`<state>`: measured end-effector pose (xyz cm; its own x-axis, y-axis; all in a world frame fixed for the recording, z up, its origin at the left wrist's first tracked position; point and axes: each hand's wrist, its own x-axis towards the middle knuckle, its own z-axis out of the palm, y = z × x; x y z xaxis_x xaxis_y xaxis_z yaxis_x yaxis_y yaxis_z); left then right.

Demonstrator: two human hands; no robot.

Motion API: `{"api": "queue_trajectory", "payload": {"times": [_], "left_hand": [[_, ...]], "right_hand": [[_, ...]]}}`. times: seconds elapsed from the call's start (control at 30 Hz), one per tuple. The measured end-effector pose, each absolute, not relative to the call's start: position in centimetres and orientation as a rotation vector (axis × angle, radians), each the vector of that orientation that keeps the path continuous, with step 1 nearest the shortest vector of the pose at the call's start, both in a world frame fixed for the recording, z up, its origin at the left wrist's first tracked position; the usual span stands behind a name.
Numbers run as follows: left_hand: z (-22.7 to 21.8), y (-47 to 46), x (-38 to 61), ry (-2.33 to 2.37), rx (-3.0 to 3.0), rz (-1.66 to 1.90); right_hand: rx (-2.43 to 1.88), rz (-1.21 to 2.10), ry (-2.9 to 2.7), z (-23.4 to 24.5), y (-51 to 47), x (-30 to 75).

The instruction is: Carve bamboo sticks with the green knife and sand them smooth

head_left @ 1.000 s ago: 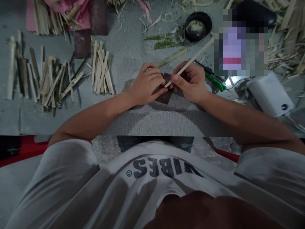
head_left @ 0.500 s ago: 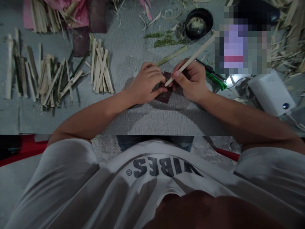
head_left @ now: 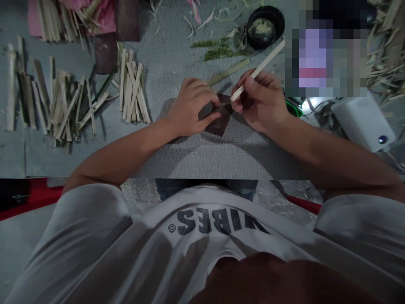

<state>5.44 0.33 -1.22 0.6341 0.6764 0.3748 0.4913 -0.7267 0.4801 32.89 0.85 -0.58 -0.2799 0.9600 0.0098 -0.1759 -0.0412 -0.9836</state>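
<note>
A pale bamboo stick (head_left: 264, 62) is pinched between the thumb and fingers of my right hand (head_left: 265, 99). It slants up to the right, its lower end just above a dark brown square that looks like sandpaper (head_left: 224, 123). My left hand (head_left: 191, 105) rests on the table at the left side of that square. Its thumb and forefinger are apart, with the dark sheet showing between them and no stick in the gap. Its other fingers curl downward, their tips hidden. Behind the hands lies a flat greenish strip (head_left: 230, 71).
Bamboo sticks lie at left in a small stack (head_left: 134, 90) and a looser pile (head_left: 65, 105). Beyond are pink wrapping (head_left: 109, 19), green shavings (head_left: 221, 50) and a black bowl (head_left: 280, 21). At right are a green-handled tool (head_left: 294, 108), a white box (head_left: 363, 122) and a blurred-out patch.
My right hand has moved right and slightly up with the bamboo stick, away from my left fingers. The gap between left thumb and forefinger is wider. My left hand stays in nearly the same place.
</note>
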Motion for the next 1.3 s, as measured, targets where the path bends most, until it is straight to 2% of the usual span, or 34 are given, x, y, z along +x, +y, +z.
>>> {"api": "queue_trajectory", "payload": {"times": [0.23,0.33,0.47,0.6,0.87,1.1,1.3], "left_hand": [[-2.0,0.6,5.3,0.929,2.573,0.684],[-2.1,0.6,5.4,0.896,2.604,0.686],[-1.6,0.3,5.5,0.888,2.593,0.633],[-1.5,0.3,5.5,0.869,2.622,0.612],[-2.9,1.1,5.2,0.823,2.602,0.64],[-2.2,0.7,5.3,0.812,2.67,0.435],[-3.2,1.4,5.3,0.789,2.656,0.42]], "right_hand": [[-0.931,1.495,-1.273,0.7,1.0,33.4],[-0.939,1.373,-1.374,1.9,0.3,34.0],[-1.057,1.06,-1.904,3.0,-0.6,35.1],[-1.051,0.98,-2.205,1.9,-0.1,35.5],[-0.895,0.978,-2.237,-1.2,1.9,36.2],[-0.911,0.924,-2.276,-2.1,1.2,35.7],[-0.943,0.688,-2.315,-2.7,1.0,35.8]]}}
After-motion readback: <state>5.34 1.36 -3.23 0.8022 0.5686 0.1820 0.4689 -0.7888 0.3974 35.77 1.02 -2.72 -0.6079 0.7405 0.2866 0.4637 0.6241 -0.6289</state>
